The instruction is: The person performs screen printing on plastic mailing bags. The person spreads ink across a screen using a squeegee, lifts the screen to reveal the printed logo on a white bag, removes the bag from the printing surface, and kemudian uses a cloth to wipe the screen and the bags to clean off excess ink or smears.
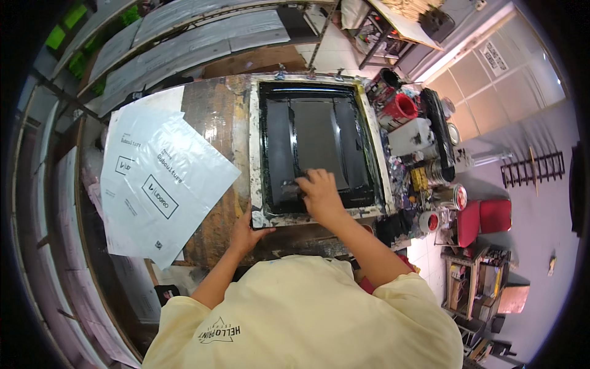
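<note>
A screen-printing frame (254, 147) with a white, ink-stained border and black inked mesh (316, 132) lies flat on the worn table. My right hand (319, 190) rests on the near part of the mesh, fingers curled around a dark squeegee (289, 184) that is mostly hidden under the hand. My left hand (246, 232) grips the near left corner of the frame, thumb on its top edge. A stack of white plastic mailer bags (157, 178) with dark printed marks lies left of the frame.
Ink cans, a red tub (399, 107), a white jug (410, 135) and lidded tins (455, 197) crowd a side table right of the frame. Drying racks with grey sheets (184, 43) stand behind and to the left. A red stool (485, 218) is at the right.
</note>
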A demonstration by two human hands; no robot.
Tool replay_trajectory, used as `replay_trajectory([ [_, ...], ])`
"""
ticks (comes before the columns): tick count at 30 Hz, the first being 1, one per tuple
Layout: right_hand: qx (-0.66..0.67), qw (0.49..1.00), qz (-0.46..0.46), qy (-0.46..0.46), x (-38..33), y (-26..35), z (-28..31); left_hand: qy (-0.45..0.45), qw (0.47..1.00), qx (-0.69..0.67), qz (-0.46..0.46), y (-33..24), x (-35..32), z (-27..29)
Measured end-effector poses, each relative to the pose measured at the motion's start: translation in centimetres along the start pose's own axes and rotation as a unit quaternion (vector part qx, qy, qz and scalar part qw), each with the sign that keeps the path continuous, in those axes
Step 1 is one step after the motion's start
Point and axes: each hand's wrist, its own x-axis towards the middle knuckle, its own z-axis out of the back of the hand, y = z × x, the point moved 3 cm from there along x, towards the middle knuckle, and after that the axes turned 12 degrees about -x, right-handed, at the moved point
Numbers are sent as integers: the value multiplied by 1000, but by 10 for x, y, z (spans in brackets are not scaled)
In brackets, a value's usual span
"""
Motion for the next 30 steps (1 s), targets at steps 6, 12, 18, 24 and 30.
replay_trajectory([
  [6,-24,995,-11,-94,138,-64,-16,-10,999,16,43,-2,13,8],
  [12,-106,988,22,-111,266,-112,-70,-5,999,37,31,-16,16,14],
  [18,-137,986,35,-85,320,-115,-103,-12,999,-9,45,-9,14,10],
  [24,-113,984,40,-135,309,-113,-121,0,1000,7,27,-11,15,12],
  [30,-83,992,42,-90,229,-81,-117,-6,999,-35,23,-10,13,11],
])
